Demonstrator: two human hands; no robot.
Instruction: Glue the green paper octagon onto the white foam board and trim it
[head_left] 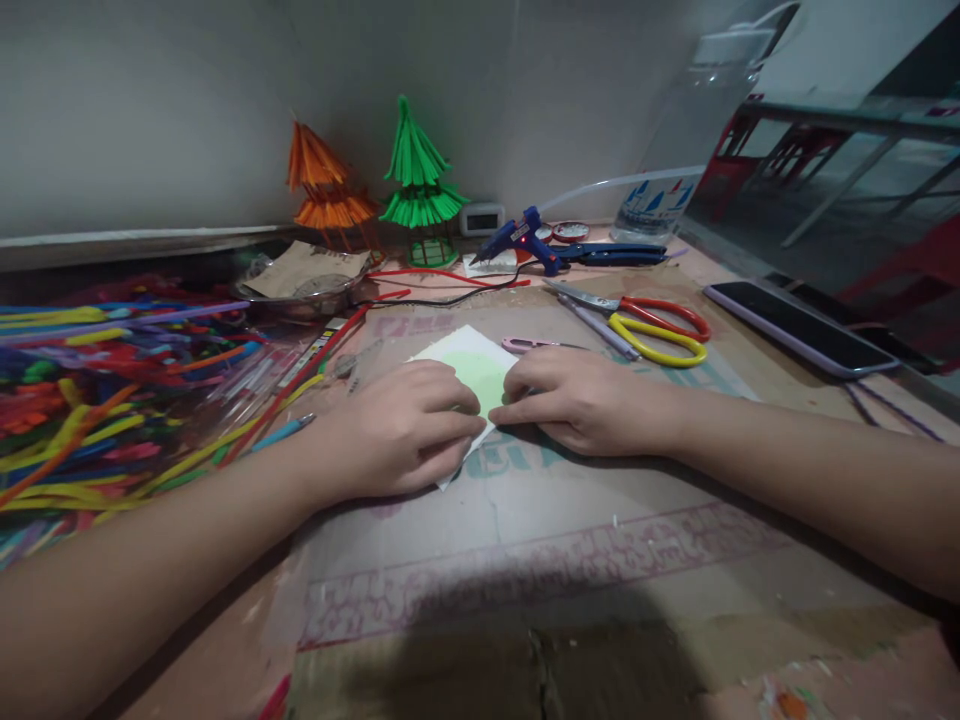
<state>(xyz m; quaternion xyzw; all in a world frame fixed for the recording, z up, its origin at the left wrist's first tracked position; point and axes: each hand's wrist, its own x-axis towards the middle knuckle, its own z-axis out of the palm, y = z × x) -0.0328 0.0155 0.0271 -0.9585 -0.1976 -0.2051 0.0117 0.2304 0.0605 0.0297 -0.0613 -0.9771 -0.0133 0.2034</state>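
Note:
A small white square of paper (466, 343) lies turned like a diamond on the work surface, with a pale green disc (480, 375) on it. My left hand (409, 425) rests over its left side, fingers curled and pressed together on the paper. From the right, my right hand (585, 400) holds the opposite edge, its index fingertip touching near the green disc and the other fingers folded. Both hands partly cover the sheet, so the fingertips' exact grip is hidden. Just behind the right hand lies a pink craft knife (525, 345).
Scissors (652, 325), a blue glue gun (529, 240), pliers (615, 254) and a phone (799, 325) lie behind and right. Colourful pipe cleaners (82, 400) heap at left. An orange model (326, 185), a green model (420, 180) and a clear jug (667, 150) stand near the wall.

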